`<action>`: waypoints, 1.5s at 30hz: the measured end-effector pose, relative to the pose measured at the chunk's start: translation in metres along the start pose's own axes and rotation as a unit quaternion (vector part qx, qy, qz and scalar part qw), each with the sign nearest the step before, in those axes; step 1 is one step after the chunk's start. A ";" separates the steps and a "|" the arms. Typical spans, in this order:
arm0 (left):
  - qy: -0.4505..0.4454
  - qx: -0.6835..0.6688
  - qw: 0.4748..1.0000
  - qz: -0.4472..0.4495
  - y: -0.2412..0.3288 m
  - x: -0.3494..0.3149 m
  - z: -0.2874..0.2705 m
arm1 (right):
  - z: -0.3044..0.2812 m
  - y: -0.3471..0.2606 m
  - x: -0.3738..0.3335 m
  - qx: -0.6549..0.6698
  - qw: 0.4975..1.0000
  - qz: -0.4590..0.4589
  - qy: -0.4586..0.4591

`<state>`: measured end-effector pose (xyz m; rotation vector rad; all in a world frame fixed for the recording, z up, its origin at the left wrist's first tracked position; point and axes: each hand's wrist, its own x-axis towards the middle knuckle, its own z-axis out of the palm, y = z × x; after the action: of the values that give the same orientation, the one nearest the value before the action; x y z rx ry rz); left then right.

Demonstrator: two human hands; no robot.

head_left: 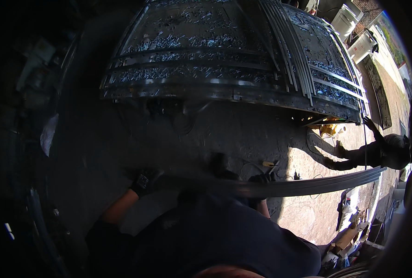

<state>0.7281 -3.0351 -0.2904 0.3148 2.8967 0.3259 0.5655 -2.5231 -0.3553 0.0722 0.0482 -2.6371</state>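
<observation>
Dark metal bars lie bundled across my front, running from the shadow near the centre out to 3 o'clock; I judge they carry best level, supported at two well-spaced points, far end clear of the co-worker at 3 o'clock. Right hand at 4 o'clock: forearm passing beneath, fingers apparently curled round the bundle. Left hand at 8 o'clock: arm angled outward, glove in shadow, finger opening and any hold I cannot tell.
</observation>
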 end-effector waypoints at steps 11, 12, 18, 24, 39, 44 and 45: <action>0.047 -0.112 0.972 -0.200 -0.105 0.070 -0.044 | 0.025 0.086 0.387 -0.062 0.981 0.142 0.120; 0.027 -0.132 0.964 -0.231 -0.113 0.077 -0.051 | 0.026 0.094 0.410 -0.087 0.969 0.137 0.187; 0.022 -0.155 0.927 -0.342 -0.114 0.106 -0.098 | 0.040 0.155 0.536 -0.197 0.946 0.172 0.189; -0.011 -0.169 0.882 -0.440 -0.091 0.182 -0.134 | 0.023 0.192 0.659 -0.187 0.933 0.237 0.197; -0.057 -0.327 0.784 -0.525 -0.145 0.468 -0.101 | -0.038 0.108 0.960 -0.201 0.920 0.290 0.173; 0.050 -0.659 0.616 -0.428 -0.152 0.479 -0.071 | -0.049 0.087 0.975 -0.237 0.915 0.247 0.213; 0.046 -0.688 0.584 -0.428 -0.158 0.480 -0.064 | -0.052 0.088 0.969 -0.235 0.928 0.217 0.192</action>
<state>0.2259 -3.0862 -0.3542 -1.2599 1.5879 2.0278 -0.2378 -3.0634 -0.4672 0.3861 0.7091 -2.0694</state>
